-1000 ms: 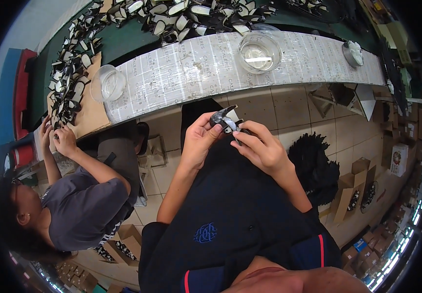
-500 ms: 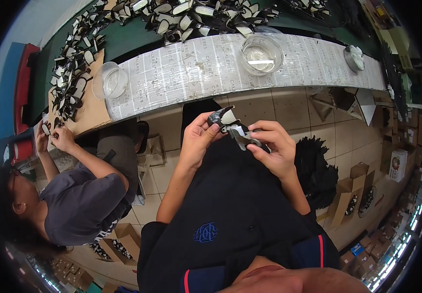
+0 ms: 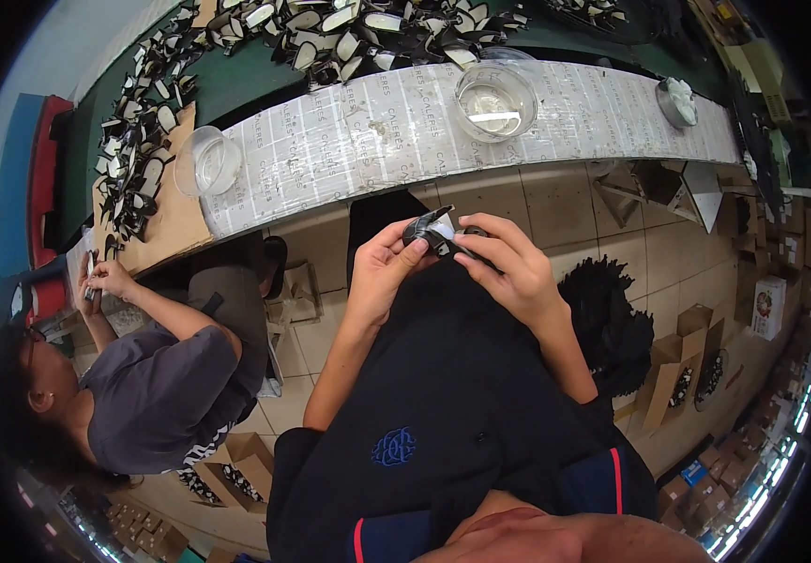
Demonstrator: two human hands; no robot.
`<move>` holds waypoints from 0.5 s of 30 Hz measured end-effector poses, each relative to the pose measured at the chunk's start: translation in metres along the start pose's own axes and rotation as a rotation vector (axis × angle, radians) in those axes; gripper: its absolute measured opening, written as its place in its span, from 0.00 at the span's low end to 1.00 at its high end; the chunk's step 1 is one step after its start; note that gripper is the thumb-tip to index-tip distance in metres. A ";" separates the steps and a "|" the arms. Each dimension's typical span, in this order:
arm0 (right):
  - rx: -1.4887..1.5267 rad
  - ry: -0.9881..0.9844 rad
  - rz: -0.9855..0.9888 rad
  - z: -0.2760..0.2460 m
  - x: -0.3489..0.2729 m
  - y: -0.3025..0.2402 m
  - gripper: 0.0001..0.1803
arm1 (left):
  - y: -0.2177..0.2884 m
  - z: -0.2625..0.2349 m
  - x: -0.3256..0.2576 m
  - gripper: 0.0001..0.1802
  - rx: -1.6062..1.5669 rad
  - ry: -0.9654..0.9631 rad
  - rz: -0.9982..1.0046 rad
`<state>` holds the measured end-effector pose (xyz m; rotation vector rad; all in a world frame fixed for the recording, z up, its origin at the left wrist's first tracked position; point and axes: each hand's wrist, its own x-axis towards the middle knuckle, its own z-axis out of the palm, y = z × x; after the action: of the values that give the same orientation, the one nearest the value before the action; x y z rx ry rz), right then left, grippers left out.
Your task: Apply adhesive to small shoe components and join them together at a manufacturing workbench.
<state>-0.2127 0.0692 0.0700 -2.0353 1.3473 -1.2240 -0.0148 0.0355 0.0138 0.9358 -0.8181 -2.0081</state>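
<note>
Left hand (image 3: 380, 269) gripping black piece (image 3: 416, 231), right hand (image 3: 520, 270) alongside, hold unclear, pale-covered bench (image 3: 330, 155) ahead, tiled floor (image 3: 673, 253) below

One word in grey capitals repeats across the pale bench covering (image 3: 316, 145). A blue emblem (image 3: 393, 448) — curling, interlaced, too tangled for me to read — decorates the dark shirt (image 3: 443, 375). The white carton's (image 3: 769, 308) markings are too small.

You're in a workshop, hand-assembly type: long desk (image 3: 330, 159) w/ clear plastic tubs (image 3: 485, 97), black-and-white pcs (image 3: 347, 45) heaped on the green surface (image 3: 246, 86) behind, a co-worker (image 3: 166, 385) doing handwork on your L, open cardboard boxes (image 3: 660, 396) on tiled floor (image 3: 565, 208), cartons (image 3: 705, 507) & strip lights (image 3: 750, 511) far R.
</note>
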 end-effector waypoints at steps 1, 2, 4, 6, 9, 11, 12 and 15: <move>-0.002 -0.017 0.010 0.001 0.000 0.000 0.17 | 0.001 0.001 0.000 0.19 0.006 0.005 -0.001; -0.002 -0.016 0.011 0.001 0.000 0.000 0.17 | 0.001 0.001 0.000 0.19 0.012 0.011 -0.003; -0.046 -0.003 0.023 0.002 0.000 0.001 0.17 | 0.000 0.001 0.000 0.19 0.010 0.014 0.002; -0.090 0.024 0.015 0.002 0.001 0.003 0.16 | 0.000 0.001 0.000 0.19 0.009 0.016 0.007; -0.153 0.067 0.025 0.003 0.000 0.006 0.15 | 0.001 0.001 0.000 0.19 0.024 0.018 0.004; -0.172 0.082 0.042 0.004 -0.001 0.006 0.15 | -0.001 -0.001 0.001 0.20 0.030 0.014 0.000; -0.180 0.078 0.075 0.003 -0.002 0.006 0.16 | -0.002 -0.001 0.001 0.20 0.030 0.012 0.000; -0.191 0.089 0.112 -0.001 -0.001 0.004 0.15 | -0.003 -0.004 0.002 0.19 0.022 0.020 -0.012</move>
<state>-0.2158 0.0685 0.0669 -2.0195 1.6542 -1.1887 -0.0133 0.0349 0.0085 0.9742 -0.8274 -2.0000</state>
